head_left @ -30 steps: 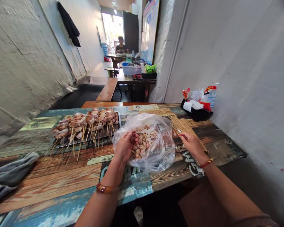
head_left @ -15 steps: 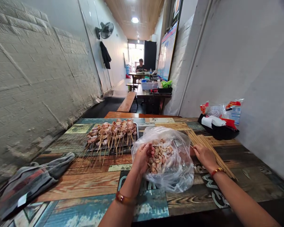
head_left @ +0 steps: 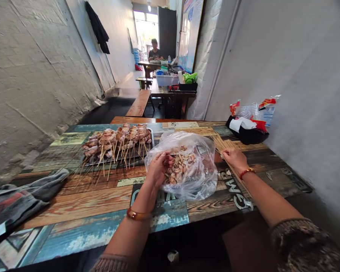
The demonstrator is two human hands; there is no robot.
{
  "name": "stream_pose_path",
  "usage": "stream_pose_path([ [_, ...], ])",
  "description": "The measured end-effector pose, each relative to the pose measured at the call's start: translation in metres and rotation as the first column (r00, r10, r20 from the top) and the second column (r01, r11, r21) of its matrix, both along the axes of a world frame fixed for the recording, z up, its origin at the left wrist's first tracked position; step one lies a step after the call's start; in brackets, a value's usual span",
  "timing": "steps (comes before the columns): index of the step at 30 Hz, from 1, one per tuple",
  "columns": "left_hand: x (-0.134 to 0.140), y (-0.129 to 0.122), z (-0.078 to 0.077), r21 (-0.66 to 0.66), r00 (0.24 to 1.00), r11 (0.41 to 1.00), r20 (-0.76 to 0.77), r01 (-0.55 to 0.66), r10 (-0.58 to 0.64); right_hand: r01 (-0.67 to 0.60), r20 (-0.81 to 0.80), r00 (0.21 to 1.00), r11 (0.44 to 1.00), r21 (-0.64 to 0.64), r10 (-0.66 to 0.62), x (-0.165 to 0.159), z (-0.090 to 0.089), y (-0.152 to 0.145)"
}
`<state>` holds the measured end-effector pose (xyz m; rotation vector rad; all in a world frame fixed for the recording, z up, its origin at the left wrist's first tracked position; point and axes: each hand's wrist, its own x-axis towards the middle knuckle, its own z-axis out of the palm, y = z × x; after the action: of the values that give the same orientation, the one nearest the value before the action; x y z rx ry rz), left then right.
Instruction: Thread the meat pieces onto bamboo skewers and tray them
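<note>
A clear plastic bag (head_left: pixel 205 177) lies open on the table with many small pale-brown meat pieces (head_left: pixel 183 164) inside. At its left edge is my left hand (head_left: pixel 158 168), fingers curled over the meat; whatever they may hold is hidden. To the right of the bag, my right hand (head_left: pixel 235 161) has its fingertips pinched at a bamboo skewer among the loose pile of bamboo skewers (head_left: pixel 223 142). Finished meat skewers (head_left: pixel 124 138) are heaped on a metal tray (head_left: pixel 151 136) to the left, their stick ends pointing toward me.
A grey cloth (head_left: pixel 25 198) lies at the table's left edge. At the back right sits a black container (head_left: pixel 246 132) with plastic packets. Beyond are a wooden bench (head_left: pixel 140 102), another table with a clear bin (head_left: pixel 167 80), and a seated person (head_left: pixel 155 51).
The view has tipped downward and turned a little right, so the table sits higher and further left. My right hand has closed in on the skewer pile; my left stays at the bag.
</note>
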<state>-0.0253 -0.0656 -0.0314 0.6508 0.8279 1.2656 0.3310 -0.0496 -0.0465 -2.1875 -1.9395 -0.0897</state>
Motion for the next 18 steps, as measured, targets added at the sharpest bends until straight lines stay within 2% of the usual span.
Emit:
stream_pose_path([
  [4,0.0,0.0,0.002,-0.004,1.0,1.0,-0.013,-0.011,0.011,0.048,-0.089,0.995,0.998,0.045,-0.043,0.007,0.003,0.002],
  [10,-0.001,0.002,0.0,0.001,1.0,1.0,-0.015,-0.007,0.007,0.063,-0.201,0.979,0.985,0.158,-0.03,0.01,0.008,0.002],
  [14,-0.001,0.002,-0.001,-0.001,1.0,1.0,-0.022,-0.01,0.01,0.066,-0.248,0.969,0.959,0.276,0.005,0.011,0.029,-0.004],
  [18,0.0,0.002,-0.002,0.028,0.999,0.999,-0.037,-0.026,0.027,0.041,-0.297,0.953,0.939,0.342,0.067,0.001,0.054,-0.029],
])
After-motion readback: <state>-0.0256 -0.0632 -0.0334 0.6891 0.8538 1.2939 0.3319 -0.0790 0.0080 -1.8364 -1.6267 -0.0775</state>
